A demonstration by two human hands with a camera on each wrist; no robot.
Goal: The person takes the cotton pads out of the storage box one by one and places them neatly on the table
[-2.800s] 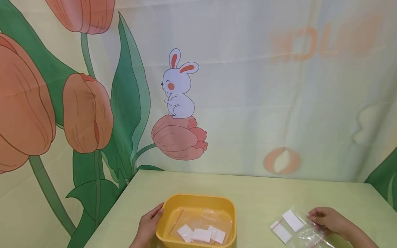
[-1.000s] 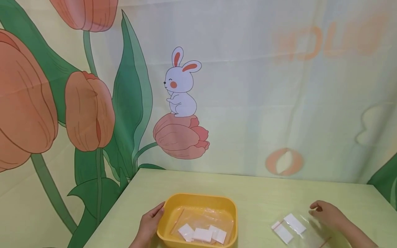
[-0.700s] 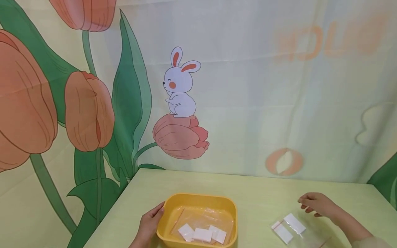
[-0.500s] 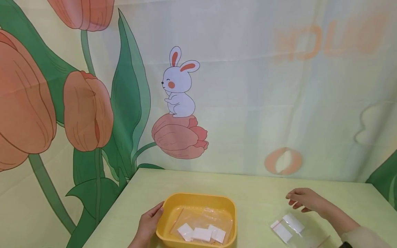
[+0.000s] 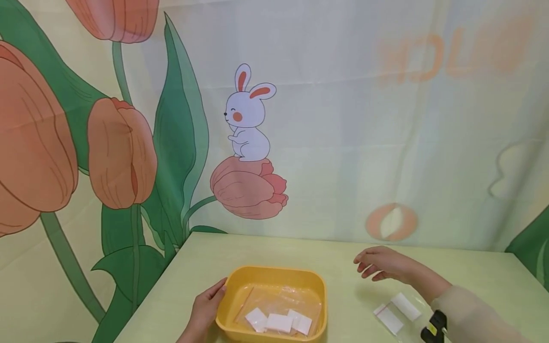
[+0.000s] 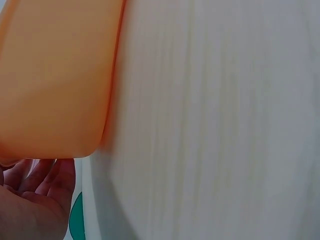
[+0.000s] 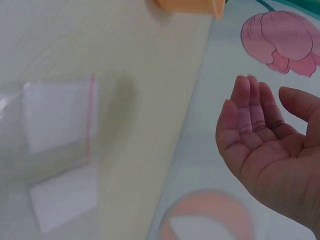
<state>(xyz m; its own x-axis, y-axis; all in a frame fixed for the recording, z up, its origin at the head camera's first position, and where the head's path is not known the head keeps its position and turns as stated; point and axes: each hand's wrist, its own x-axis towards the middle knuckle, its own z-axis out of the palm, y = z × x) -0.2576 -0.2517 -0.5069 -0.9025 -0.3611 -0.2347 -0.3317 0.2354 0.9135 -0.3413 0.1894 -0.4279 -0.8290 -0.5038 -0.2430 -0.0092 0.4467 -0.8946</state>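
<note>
My left hand (image 5: 206, 305) holds the left side of a yellow plastic bin (image 5: 322, 297), fingertips at its rim. In the left wrist view, the curled fingers (image 6: 42, 180) go partly behind the bin's orange-looking wall (image 6: 60, 75). Inside the bin lie clear zip bags with white rectangular pieces (image 5: 279, 323). My right hand (image 5: 383, 265) hangs over the table with nothing in it, fingers loosely bent, as the right wrist view shows at the palm (image 7: 272, 155). Below and right of it, a clear zip bag (image 7: 92, 150) with two white rectangles (image 5: 405, 306) lies flat.
The pale green table (image 5: 343, 252) meets a printed curtain (image 5: 317, 143) with tulips and a rabbit at the back. A black device (image 5: 434, 327) sits on the right sleeve (image 5: 467, 309), overlapping the zip bag in the head view.
The right hand let go of the clear zip bag on the right, rose, and swung left and back over the table. The left hand and bin stayed in place.
</note>
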